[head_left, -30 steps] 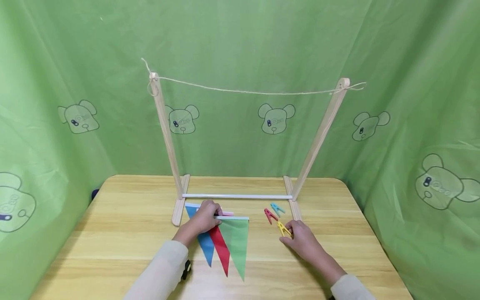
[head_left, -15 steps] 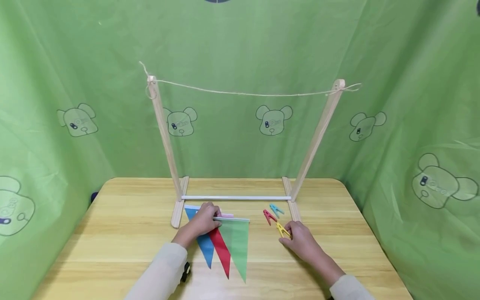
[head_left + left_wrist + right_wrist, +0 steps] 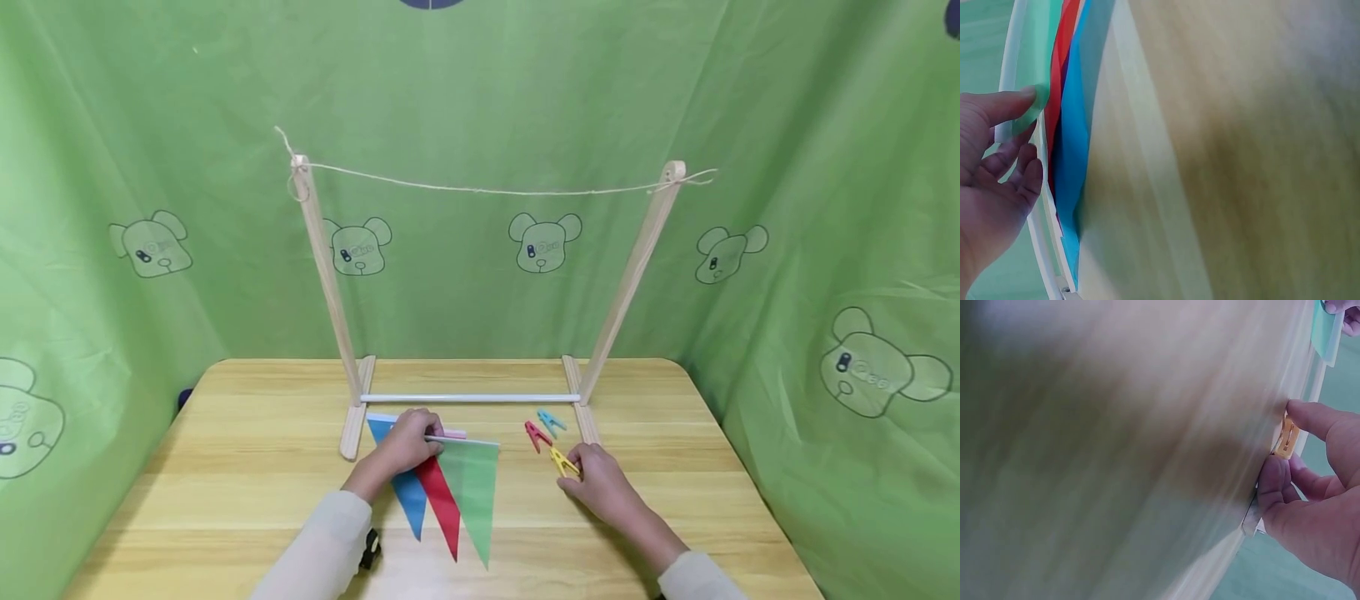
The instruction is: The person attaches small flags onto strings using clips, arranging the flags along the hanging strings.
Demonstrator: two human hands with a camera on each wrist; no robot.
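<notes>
My left hand (image 3: 408, 442) pinches the corner of a green pennant (image 3: 477, 492) by its white-banded top edge; the left wrist view shows the thumb (image 3: 1013, 105) on the green cloth. Beneath that pennant lie a red pennant (image 3: 446, 515) and a blue pennant (image 3: 409, 500), fanned out with tips toward me. A pink edge (image 3: 455, 433) peeks out behind the hand. My right hand (image 3: 606, 485) holds a small yellow clothespin (image 3: 564, 462) between thumb and fingers, low at the tabletop. Right beside it lie a red clothespin (image 3: 537, 436) and a blue clothespin (image 3: 551, 422).
Behind the hands stands a wooden frame with a left post (image 3: 324, 267), a right post (image 3: 636, 271) and a white bottom rod (image 3: 471, 398). A slack string (image 3: 480, 191) spans the post tops. Green curtain (image 3: 450, 308) surrounds the wooden table (image 3: 247, 450).
The head view has tipped up slightly. The green pennant's top band has turned a little and now looks thinner. Both hands stay nearly where they were.
</notes>
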